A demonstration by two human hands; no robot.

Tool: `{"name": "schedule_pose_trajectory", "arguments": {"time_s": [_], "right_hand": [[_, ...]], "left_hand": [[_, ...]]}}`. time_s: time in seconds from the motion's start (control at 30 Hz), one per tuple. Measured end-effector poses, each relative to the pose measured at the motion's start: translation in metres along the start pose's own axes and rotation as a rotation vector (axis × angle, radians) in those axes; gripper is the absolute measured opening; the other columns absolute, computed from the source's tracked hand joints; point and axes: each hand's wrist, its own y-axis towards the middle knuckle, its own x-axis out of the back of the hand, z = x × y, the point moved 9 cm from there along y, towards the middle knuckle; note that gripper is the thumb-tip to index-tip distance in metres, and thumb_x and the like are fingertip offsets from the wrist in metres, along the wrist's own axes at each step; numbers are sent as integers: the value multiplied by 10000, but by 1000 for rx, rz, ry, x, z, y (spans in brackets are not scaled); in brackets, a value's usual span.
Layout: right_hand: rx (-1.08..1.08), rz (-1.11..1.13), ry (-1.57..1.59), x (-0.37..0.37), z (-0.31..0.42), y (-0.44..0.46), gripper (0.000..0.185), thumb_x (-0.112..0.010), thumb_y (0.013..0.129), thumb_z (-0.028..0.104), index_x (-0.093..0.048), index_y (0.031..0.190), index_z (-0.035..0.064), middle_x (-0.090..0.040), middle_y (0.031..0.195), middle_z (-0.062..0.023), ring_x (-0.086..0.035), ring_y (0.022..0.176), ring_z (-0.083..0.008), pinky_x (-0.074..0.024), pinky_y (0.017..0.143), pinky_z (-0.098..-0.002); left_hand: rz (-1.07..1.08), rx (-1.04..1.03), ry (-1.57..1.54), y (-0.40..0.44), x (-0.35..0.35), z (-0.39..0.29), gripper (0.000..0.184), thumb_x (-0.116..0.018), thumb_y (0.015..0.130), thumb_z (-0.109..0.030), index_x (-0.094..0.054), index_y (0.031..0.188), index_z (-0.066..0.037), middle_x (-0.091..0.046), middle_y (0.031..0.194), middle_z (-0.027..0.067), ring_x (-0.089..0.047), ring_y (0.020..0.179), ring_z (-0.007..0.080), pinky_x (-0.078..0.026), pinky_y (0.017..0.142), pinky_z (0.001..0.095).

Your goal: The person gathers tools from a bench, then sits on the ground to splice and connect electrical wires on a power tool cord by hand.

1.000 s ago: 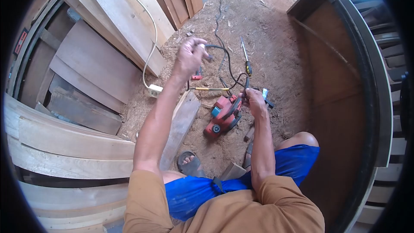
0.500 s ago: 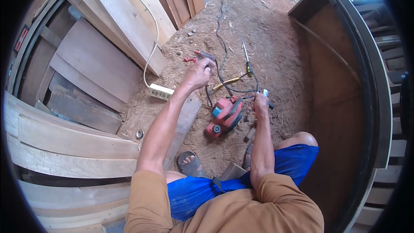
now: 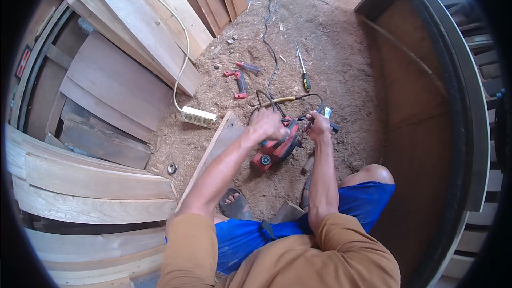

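A red electric planer (image 3: 270, 156) lies on the sawdust-covered ground in front of my feet. My left hand (image 3: 268, 124) is over its top, fingers curled and partly hidden, with loops of the dark power cord (image 3: 270, 48) beside them. At the planer's right, my right hand (image 3: 319, 126) is closed around a section of that cord. Yellow wrapping (image 3: 281, 100) covers part of the cord just beyond both hands. Near my right hand is a dark-handled tool (image 3: 334, 127) whose kind I cannot make out.
A red-and-black pistol-shaped handle (image 3: 241, 84), a clear tube-like item (image 3: 248, 68) and a screwdriver (image 3: 303, 69) lie ahead. A white power strip (image 3: 198, 117) sits left, near a tape roll (image 3: 172, 168). Boards (image 3: 144, 26) lean left; a large wooden frame (image 3: 421, 128) stands right.
My left hand has moved back and right, from beside the pistol-shaped handle to above the planer, and the cord now loops near it. My right hand has shifted slightly, still on the cord.
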Motion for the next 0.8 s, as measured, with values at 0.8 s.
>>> {"name": "schedule_pose_trajectory", "arguments": {"time_s": [0.8], "right_hand": [[-32, 86, -431, -1, -15, -5, 323, -652, 927, 372, -663, 979, 54, -700, 786, -52, -475, 524, -108, -334, 448, -309]], "left_hand": [[219, -240, -376, -40, -157, -17, 343, -732, 792, -354, -723, 1031, -108, -721, 860, 172, -712, 863, 359, -539, 807, 461]]}}
